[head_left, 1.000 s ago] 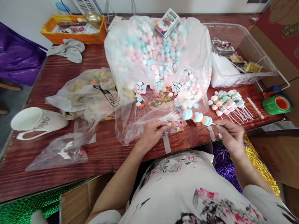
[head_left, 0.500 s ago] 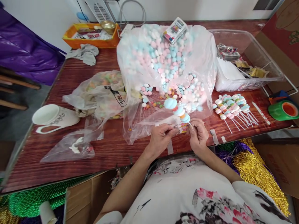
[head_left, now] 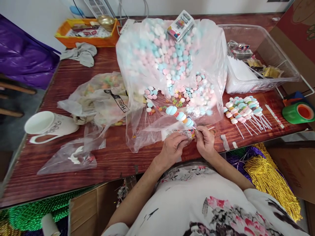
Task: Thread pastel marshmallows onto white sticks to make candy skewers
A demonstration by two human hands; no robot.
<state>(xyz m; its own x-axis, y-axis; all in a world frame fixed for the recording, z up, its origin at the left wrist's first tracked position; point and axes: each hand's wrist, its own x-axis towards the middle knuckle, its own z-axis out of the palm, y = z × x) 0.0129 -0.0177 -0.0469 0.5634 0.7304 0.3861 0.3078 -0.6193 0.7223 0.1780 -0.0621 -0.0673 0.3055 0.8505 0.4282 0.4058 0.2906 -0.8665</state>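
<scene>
My right hand [head_left: 205, 140] is closed on the thin white stick of a skewer of rounded pastel pieces [head_left: 180, 116]. Pale blue and white pieces alternate with small orange ones along it, and it slants up to the left. Just left of it, my left hand [head_left: 174, 147] has its thumb and fingers pressed together near the stick's lower end; what they pinch, if anything, is hidden. A printed white packet [head_left: 169, 132] lies behind my left fingers. Beyond the skewer, small ring-shaped and rounded pieces [head_left: 180, 96] spill from a large clear bag [head_left: 152, 62].
Finished-looking skewers [head_left: 243, 109] lie in a pile at the right, beside green tape [head_left: 297, 112]. Behind them stands a clear plastic bin [head_left: 265, 82]. To the left are a white mug [head_left: 54, 126], another filled bag [head_left: 103, 101] and an orange tray [head_left: 86, 41].
Both hands have shifted slightly, and the skewer has tipped a little lower toward the table. The camera view has moved a little. My right hand still grips the stick.
</scene>
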